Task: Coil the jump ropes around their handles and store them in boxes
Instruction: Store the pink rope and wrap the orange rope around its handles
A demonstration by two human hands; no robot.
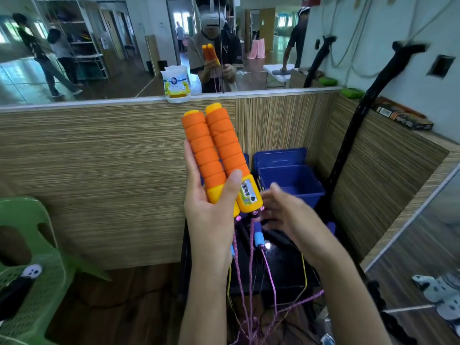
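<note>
Left hand [211, 210] holds both orange handles [216, 155] side by side, upright, foam ends up; thumb lies across the front of the pair, fingers behind. Grip holding the two handles together.

Right hand [286, 212] sits just beside the handles' lower ends, to the right of the left grip; fingers loosely spread, blurred. Cannot tell whether it touches the cord; it pinches nothing visible, so grip reads as wide.

Purple rope [251, 265] hangs straight down from the handle bases, below both hands, uncoiled, tangling loosely near the floor.

Blue boxes [291, 180] stand behind and right of the handles, the front one open.

Step in hand, by judgement: handles gathered, coiling not yet begun.

Next move calls for: right hand to take the rope close under the handle bases and wind it round the pair, left grip keeping the handles parallel.
</note>
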